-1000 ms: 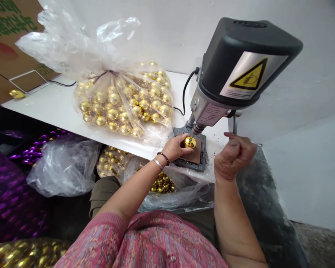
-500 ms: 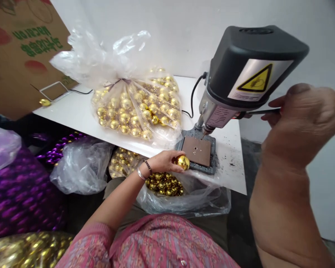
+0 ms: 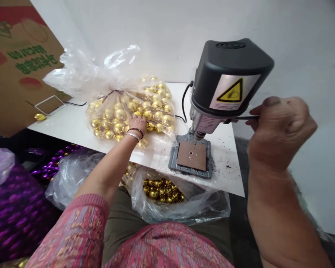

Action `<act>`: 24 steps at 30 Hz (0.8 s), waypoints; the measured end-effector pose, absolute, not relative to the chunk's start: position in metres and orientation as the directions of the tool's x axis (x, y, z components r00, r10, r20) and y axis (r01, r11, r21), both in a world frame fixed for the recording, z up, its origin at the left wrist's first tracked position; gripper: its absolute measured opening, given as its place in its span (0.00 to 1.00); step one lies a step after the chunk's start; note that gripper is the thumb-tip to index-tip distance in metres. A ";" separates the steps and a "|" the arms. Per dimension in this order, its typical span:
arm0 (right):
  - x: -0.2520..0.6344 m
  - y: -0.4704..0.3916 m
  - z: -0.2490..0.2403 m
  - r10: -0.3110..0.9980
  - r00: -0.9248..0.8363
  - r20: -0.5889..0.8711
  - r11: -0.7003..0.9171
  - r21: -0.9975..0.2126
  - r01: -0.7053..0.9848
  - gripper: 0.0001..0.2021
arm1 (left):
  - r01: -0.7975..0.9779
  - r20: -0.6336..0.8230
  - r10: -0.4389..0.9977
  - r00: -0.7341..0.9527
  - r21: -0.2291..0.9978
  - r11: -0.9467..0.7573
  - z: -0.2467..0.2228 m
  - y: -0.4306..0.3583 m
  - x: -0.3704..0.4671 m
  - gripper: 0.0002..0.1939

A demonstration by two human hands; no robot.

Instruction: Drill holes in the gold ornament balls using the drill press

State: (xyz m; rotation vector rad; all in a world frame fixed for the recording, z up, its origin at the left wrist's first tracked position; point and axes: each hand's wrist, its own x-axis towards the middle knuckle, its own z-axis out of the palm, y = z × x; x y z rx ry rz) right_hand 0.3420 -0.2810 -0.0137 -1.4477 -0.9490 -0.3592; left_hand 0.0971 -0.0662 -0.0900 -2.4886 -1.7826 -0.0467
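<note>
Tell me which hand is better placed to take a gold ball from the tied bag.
Left, likely: the left hand is at the tied bag, while the right hand grips the drill lever.

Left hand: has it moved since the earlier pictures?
Yes. Judged against the drill press base, the left hand has moved left and farther back, from the base's near left side to the tied bag of gold balls.

A brown, green-lettered cardboard box (image 3: 13, 74) and a white rectangular frame (image 3: 55, 110) stand at the white desk (image 3: 72, 130)'s left end; shiny purple balls (image 3: 48, 167) lie below its front edge.
</note>
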 end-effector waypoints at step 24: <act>0.336 -0.282 -0.013 0.329 0.631 0.703 0.176 -0.702 0.690 0.19 | -0.116 -0.302 0.717 0.628 0.875 0.470 -0.148 -0.206 0.139 0.26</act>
